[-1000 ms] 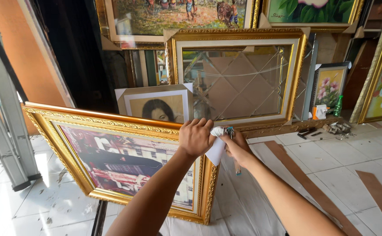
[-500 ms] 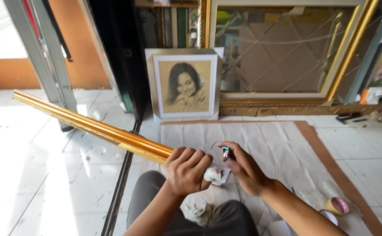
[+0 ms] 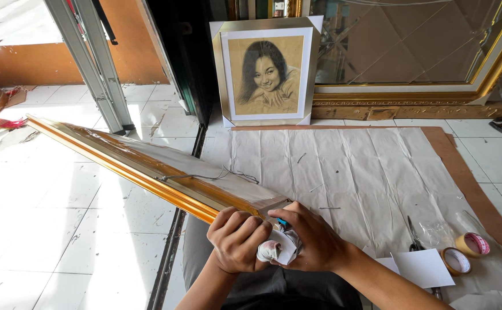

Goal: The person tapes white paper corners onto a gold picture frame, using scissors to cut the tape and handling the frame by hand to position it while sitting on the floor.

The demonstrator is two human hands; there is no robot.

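The long gold-painted wooden picture frame (image 3: 147, 166) runs from the upper left down to both hands, where the left hand (image 3: 236, 241) grips its near corner, the right hand (image 3: 314, 241) pressing crumpled white paper (image 3: 274, 250) there.

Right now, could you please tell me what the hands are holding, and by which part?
Both the left hand and right hand grip the near corner of the long gold-coloured picture frame, with crumpled white paper pressed between them.

Gold frame (image 3: 147, 172) bars the left, open white paper (image 3: 348, 172) ahead, scissors (image 3: 414, 235) and tape rolls (image 3: 463, 252) crowd the right
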